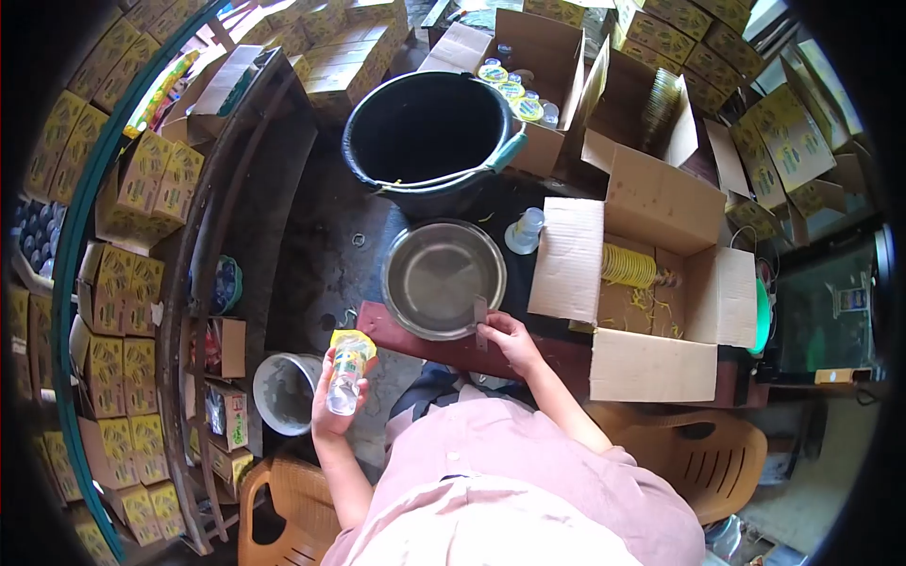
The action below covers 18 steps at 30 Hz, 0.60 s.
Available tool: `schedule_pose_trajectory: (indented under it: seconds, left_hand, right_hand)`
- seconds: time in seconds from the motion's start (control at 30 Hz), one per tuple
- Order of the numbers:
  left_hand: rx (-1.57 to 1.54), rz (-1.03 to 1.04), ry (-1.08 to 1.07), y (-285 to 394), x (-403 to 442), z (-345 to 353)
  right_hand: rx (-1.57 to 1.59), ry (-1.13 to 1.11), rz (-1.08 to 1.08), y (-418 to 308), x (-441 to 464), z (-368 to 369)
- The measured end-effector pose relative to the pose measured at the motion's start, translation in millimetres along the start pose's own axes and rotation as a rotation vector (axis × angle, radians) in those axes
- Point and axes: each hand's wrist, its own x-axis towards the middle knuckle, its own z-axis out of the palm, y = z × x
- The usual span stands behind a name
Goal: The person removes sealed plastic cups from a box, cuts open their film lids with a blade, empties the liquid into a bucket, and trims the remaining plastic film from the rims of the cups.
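My left hand [327,401] is wrapped around a clear plastic cup [345,377] with printed labelling and a yellow film top [352,340]. The cup is held tilted, left of the metal basin. My right hand [512,343] pinches a short, flat grey strip [480,321], perhaps a blade or small ruler, upright at the basin's near-right rim. The shallow metal basin [444,269] rests near the table edge. Clear plastic cups [526,230], apparently nested, stand beyond it to the right. An open carton [654,363] holds a row of yellow ring-like lids [629,267] and yellow scraps.
A large black bucket [415,200] with a handle stands behind the basin. Another open carton [538,146] holds yellow-lidded cups [511,91]. A white pail [283,391] is low on my left. Shelves of yellow boxes [115,283] line the left; plastic chairs [689,453] flank me.
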Motion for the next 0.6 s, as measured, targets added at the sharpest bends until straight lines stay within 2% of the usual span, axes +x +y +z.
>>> schedule_pose_trajectory:
  seconds: [0.07, 0.13, 0.2, 0.4, 0.43, 0.57, 0.6]
  left_hand:
    - [-0.015, 0.081, 0.048, 15.5, 6.0, -5.0]
    - [-0.115, 0.107, 0.068, 30.7, 6.9, 3.8]
    - [-0.106, 0.048, -0.045, 51.3, 14.7, -11.3]
    - [-0.071, -0.091, -0.079, 87.7, 42.0, -3.6]
    - [-0.161, -0.136, -0.160, 90.0, 45.1, -2.4]
    - [-0.258, -0.169, -0.252, 84.9, 52.2, 5.6]
    - [-0.208, -0.132, -0.284, 81.0, 52.7, 5.6]
  right_hand:
    - [0.148, 0.051, -0.071, 4.0, 5.3, 14.9]
    - [0.252, 0.174, -0.031, -1.9, 5.4, 27.0]
    - [0.403, 0.236, -0.030, -5.4, 6.6, 30.6]
    - [0.381, 0.386, -0.125, -0.9, 6.5, 21.0]
    - [0.388, 0.410, -0.136, -2.1, 2.0, 16.7]
    - [0.344, 0.465, -0.127, -4.1, -12.2, -0.5]
    - [0.308, 0.472, -0.117, -2.8, -14.3, -6.6]
